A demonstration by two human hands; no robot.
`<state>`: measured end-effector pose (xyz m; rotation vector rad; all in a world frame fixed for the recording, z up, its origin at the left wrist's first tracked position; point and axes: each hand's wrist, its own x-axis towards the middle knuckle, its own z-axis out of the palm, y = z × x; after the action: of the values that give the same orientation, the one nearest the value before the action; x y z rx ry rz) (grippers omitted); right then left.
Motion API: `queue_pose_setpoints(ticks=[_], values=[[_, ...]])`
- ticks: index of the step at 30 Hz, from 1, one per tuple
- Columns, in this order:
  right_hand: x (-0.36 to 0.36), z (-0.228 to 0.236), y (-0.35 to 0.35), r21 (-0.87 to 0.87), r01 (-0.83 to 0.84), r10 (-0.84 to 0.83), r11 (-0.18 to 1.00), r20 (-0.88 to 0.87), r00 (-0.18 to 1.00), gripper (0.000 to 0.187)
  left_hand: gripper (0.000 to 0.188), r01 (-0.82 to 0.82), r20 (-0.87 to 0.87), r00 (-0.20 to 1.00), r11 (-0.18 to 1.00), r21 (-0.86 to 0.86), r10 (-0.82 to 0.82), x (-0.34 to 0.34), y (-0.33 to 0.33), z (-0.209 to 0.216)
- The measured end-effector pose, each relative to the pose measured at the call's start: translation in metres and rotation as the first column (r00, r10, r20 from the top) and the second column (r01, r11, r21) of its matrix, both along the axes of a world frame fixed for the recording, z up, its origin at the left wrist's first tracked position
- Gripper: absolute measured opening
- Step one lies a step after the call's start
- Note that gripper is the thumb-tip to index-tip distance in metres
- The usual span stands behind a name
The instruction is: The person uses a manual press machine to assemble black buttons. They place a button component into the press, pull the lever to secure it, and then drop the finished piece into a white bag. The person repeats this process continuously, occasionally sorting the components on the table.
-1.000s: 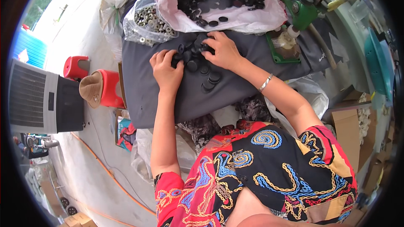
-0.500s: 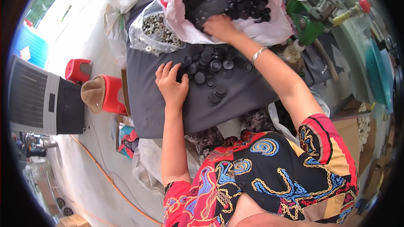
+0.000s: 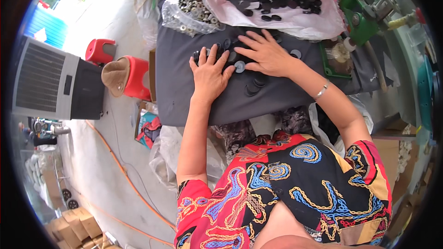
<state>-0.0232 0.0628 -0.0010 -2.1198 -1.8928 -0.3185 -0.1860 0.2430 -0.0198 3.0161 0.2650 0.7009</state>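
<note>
Both palms rest on a loose pile of round black discs on the dark grey cloth (image 3: 180, 97). My left hand (image 3: 208, 74) lies on the pile's left side with its fingers spread. On the right side, my right hand (image 3: 267, 55) is spread too, its fingers pointing left over the discs. Between the hands a black disc with a paler face (image 3: 239, 67) shows. A few stacked black discs (image 3: 254, 86) sit nearer to me. Beyond my hands, a white and pink sack (image 3: 295, 28) lies with its mouth toward me, full of similar black discs. Some discs are hidden under my fingers.
Left of the sack, a clear plastic bag (image 3: 214, 26) holds small metal rings. Green metal machinery (image 3: 362, 20) stands at the table's right. On the floor to the left are red stools (image 3: 138, 78), a grey air cooler (image 3: 41, 80) and an orange hose (image 3: 115, 161).
My right hand has come out of the sack and down onto the disc pile. My left hand has moved onto the discs' left side. The whole view has shifted somewhat.
</note>
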Motion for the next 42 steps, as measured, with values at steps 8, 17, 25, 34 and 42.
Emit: queue_pose_setpoints(ticks=[8,17,25,34,42], values=[[-0.001,0.002,-0.044,-0.141,0.049,-0.042,0.989,0.054,0.998,0.057,0.046,0.104,-0.136,0.984,0.990,-0.093,-0.116,-0.063,0.010,0.016],[-0.028,0.005,-0.041,0.122,0.043,-0.043,0.992,-0.007,0.999,0.052,0.042,0.038,0.152,0.988,0.905,-0.423,0.030,-0.058,0.070,0.000],[-0.052,0.007,-0.027,0.221,-0.011,0.029,0.975,-0.079,0.996,0.046,0.040,0.051,0.096,0.995,0.824,-0.564,0.004,-0.058,0.094,0.013],[-0.079,0.017,-0.008,0.152,-0.078,0.096,0.985,-0.111,0.989,0.047,0.039,-0.120,-0.153,0.986,0.935,-0.332,0.072,-0.016,0.091,0.022],[-0.086,0.017,0.005,0.151,-0.134,0.152,0.979,-0.113,0.982,0.046,0.033,-0.180,-0.176,0.980,0.811,-0.556,0.097,-0.026,0.105,0.030]])
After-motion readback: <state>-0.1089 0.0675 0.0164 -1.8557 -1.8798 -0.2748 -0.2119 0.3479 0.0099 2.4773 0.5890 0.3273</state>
